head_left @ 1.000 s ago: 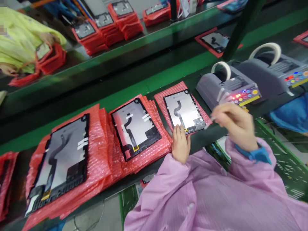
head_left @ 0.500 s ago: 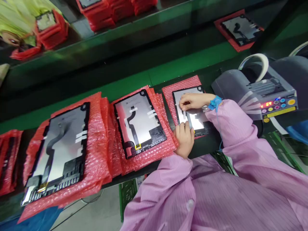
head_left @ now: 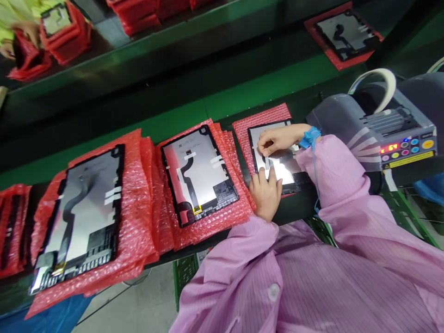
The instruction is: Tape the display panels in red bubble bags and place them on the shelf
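A tablet screen panel [head_left: 285, 173] with a silvery back and black frame lies in front of me on red bubble wrap [head_left: 243, 134]. My left hand [head_left: 266, 193] rests on its lower left part, fingers stretched out and slightly spread. Above it, my right hand [head_left: 279, 138] has thumb and forefinger pinched at the top end of a small whitish tape strip [head_left: 267, 163]. The strip runs down toward my left fingertips. My right hand and sleeve cover much of the panel's upper right. A blue wrist strap [head_left: 310, 137] circles my right wrist.
Left of my hands, a second screen panel [head_left: 204, 178] tops a stack of bubble wrap, and a third panel [head_left: 81, 203] lies farther left. A grey tape dispenser [head_left: 378, 125] with a lit display stands at right. Across the bench, a co-worker's hand [head_left: 29, 32] is beside red-wrapped panels.
My left fingers have spread and reached a little farther up the panel. The fingertips of my right hand still pinch at the strip. The whole view has shifted slightly.
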### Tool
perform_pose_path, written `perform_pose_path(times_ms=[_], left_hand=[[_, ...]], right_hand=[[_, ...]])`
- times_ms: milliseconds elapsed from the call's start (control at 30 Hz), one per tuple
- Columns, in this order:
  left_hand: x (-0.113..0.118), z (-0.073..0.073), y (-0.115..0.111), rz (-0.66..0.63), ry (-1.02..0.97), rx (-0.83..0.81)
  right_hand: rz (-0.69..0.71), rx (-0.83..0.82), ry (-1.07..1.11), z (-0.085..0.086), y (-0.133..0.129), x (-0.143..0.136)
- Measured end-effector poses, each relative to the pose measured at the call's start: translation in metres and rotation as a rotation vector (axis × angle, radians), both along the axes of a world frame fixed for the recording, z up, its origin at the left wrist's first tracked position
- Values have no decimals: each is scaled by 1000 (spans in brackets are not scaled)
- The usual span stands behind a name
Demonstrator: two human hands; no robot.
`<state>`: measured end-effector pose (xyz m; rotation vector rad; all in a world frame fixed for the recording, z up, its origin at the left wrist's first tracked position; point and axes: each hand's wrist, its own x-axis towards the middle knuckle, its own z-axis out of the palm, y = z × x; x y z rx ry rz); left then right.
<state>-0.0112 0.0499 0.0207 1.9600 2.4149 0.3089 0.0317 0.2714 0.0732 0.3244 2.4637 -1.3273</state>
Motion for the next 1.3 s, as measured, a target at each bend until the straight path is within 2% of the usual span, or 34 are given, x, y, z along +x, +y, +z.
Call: perform_pose_path(times_ms=[100,400,700,833,967,1067,1167,1233,1300], left_hand=[[0,-1,-1,-8,11,0],[-1,1,0,-66,66,-61],[1,3,0,-83,102,-97],[2,3,1,-79,117,-94],[3,-2,1,-71,121,-74],[2,-5,-3,-76,113,-47],[-2,-3,-3,-79,86,1],[-5,0,3,-52,58,23],[-7,2,14,-46,32,55]], right_hand=[[-12,24,19,-5,-1,-2],[45,238,79,-17,0,-4],[-38,520,105,-24,-11,-5],[-63,546,165,-30,-13,1],[-212,602,155,-35,-10,3],[-433,719,153,-33,-12,-1],[-661,830,227,-19,-33,3],[-696,785,332,-5,-62,21],[-674,656,454,9,-102,50]])
